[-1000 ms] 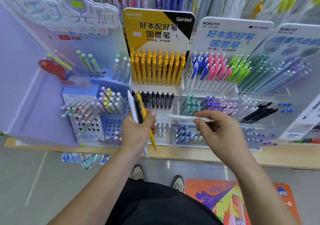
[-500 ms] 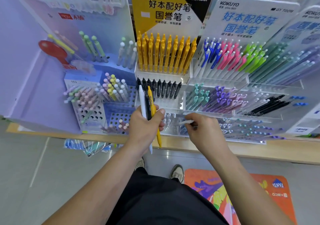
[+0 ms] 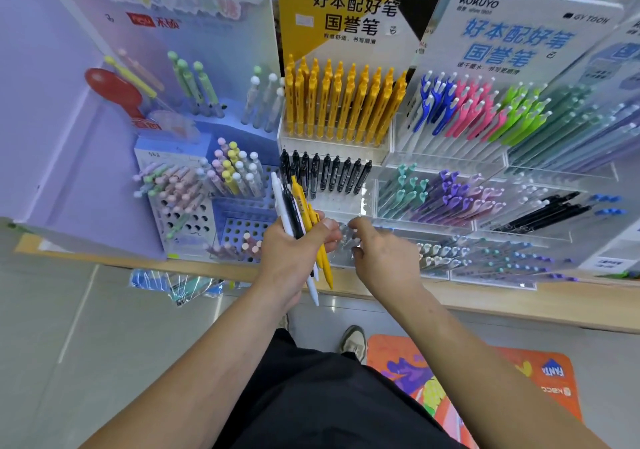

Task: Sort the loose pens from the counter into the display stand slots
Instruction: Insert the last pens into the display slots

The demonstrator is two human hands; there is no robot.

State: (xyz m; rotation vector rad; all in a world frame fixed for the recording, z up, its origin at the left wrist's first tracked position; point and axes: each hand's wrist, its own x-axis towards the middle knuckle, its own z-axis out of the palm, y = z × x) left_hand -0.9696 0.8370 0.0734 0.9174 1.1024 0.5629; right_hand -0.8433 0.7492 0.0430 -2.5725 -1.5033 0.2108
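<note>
Head-camera view, at a stationery shop's pen wall. Clutched in the left hand (image 3: 294, 251): a small bundle of loose plastic pens (image 3: 301, 220) — one white, one black, at least two yellow — fingers wrapped tight round the barrels, tips pointing down past the wooden counter edge (image 3: 485, 296). Not yet sorted, then, at least four pens. Seen just beside that bundle, the right hand (image 3: 384, 251), fingers curled at the lowest clear acrylic tier (image 3: 353, 244) of the display stand; whether a pen was pinched there or already let go, impossible to tell through the blur and glare. Pictured directly above, near the raised ends of the held pens: a row of black clip pens (image 3: 325, 175), and over it a full rank of upright yellow pens (image 3: 343, 102) under the yellow-and-black header card (image 3: 346, 9) — likely homes, judging by colour, for most of what remained in the fist. Further right, blue, pink and green clip pens (image 3: 478, 106) and a purple and teal tier (image 3: 436, 196), all standing in order. Off to the left, a perforated blue stand with pastel pens (image 3: 225, 175). No stray pens visible on the counter strip itself. Judged well along, with one handful left.
</note>
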